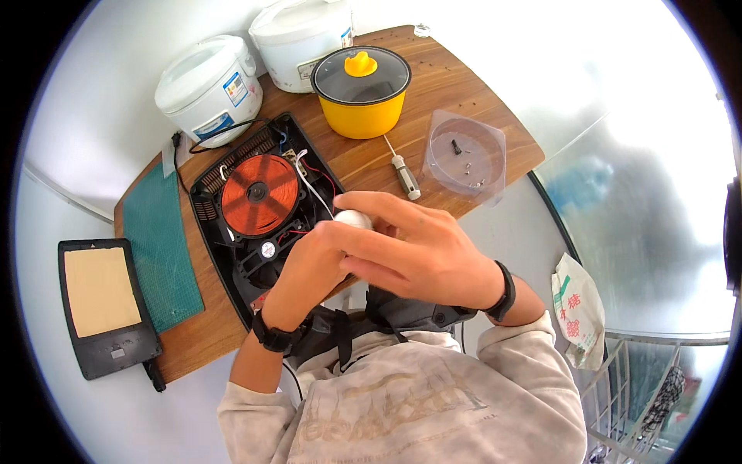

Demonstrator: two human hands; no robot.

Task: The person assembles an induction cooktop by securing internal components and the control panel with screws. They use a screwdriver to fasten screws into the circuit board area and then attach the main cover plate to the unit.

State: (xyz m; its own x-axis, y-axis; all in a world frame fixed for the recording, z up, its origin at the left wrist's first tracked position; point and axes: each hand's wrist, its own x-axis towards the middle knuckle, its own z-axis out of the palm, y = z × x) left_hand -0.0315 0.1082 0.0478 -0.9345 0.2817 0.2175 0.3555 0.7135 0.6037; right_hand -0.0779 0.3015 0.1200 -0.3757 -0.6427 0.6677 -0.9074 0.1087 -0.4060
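Note:
My left hand and my right hand meet above the near edge of the wooden table. Between them is a small white rounded object, mostly covered by fingers, so its kind is unclear. My right fingers curl over and around it; my left fingertips are hidden behind the right hand. Just left of my hands lies an opened black induction cooker base, exposing a round copper coil, a fan and red wires. A white wire runs from the base toward the white object.
A screwdriver and a clear plastic tray with small screws lie to the right. Behind stand a yellow lidded pot and two white rice cookers. On the left are a green cutting mat and a black-framed beige panel.

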